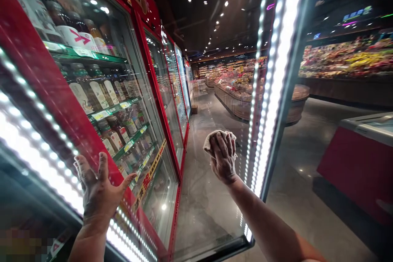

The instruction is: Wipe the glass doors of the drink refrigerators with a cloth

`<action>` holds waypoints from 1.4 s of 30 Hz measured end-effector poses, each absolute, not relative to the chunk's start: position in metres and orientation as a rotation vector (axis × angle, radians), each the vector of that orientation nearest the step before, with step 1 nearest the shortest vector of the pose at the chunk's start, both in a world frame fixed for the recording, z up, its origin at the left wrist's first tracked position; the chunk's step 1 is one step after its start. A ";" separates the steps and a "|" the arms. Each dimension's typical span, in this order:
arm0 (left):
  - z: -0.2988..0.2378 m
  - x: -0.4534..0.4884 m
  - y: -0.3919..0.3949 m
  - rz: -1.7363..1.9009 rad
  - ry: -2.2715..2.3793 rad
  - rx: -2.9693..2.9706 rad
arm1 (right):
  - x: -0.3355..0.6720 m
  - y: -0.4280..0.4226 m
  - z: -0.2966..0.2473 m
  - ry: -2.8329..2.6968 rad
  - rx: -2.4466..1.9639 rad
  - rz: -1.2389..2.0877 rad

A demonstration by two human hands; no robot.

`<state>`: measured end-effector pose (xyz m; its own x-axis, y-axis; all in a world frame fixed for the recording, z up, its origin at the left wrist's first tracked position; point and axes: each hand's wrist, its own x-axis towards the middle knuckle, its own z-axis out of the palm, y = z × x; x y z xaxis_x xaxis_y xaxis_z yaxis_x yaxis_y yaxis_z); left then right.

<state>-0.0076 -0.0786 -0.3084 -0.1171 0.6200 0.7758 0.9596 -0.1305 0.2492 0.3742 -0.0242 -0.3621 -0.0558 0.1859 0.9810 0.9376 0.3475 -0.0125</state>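
Observation:
A glass door (202, 196) edged with bright LED strips stands in front of me. Against its pane my right hand (223, 157) presses a pale cloth (209, 137), with the fingers bent over it. To the left, my left hand (100, 190) is spread, thumb and fingers apart, near the lit left edge of the door. It holds nothing; whether its fingertips touch the glass I cannot tell. Beyond the door, bottles (100, 94) line the shelves of a red-framed drinks cooler (153, 86).
More glass-fronted coolers (175, 77) run along the left wall. A wooden-sided produce stand (233, 100) lies ahead across the shiny floor. At the right is a red chest freezer (359, 163). Fruit displays (353, 61) fill the far right.

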 end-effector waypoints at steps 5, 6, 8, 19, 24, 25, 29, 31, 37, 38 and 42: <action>-0.313 -0.015 -0.076 -1.110 -1.731 -1.772 | 0.388 -0.021 -0.351 -1.417 -1.072 -0.864; -0.314 -0.017 -0.075 -1.100 -1.718 -1.765 | 0.384 -0.019 -0.345 -1.349 -1.074 -0.852; -0.315 -0.019 -0.073 -1.086 -1.691 -1.752 | 0.366 -0.019 -0.336 -1.309 -1.066 -0.831; -0.313 -0.025 -0.081 -1.075 -1.696 -1.802 | 0.345 -0.024 -0.342 -1.478 -1.094 -0.829; -0.317 -0.027 -0.081 -1.085 -1.640 -1.765 | 0.314 -0.029 -0.332 -1.496 -1.060 -0.840; -0.319 -0.029 -0.081 -1.081 -1.627 -1.753 | 0.311 -0.032 -0.336 -1.557 -1.041 -0.852; -0.327 -0.036 -0.080 -1.071 -1.637 -1.710 | 0.316 -0.036 -0.345 -1.646 -1.003 -0.907; -0.331 -0.038 -0.080 -1.081 -1.676 -1.700 | 0.316 -0.033 -0.341 -1.564 -1.042 -0.905; -0.334 -0.032 -0.083 -1.154 -1.821 -1.634 | 0.275 -0.036 -0.336 -1.618 -1.103 -0.834; -0.334 -0.031 -0.084 -1.164 -1.827 -1.628 | 0.271 -0.039 -0.340 -1.696 -1.090 -0.831; -0.338 -0.035 -0.084 -1.158 -1.781 -1.671 | 0.275 -0.045 -0.353 -1.790 -1.063 -0.847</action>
<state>-0.0346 -0.0843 -0.3376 -0.1771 0.5945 0.7844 0.9582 -0.0779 0.2753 0.2751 -0.0445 -0.3533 -0.2623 0.3187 0.9108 0.9063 0.4055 0.1191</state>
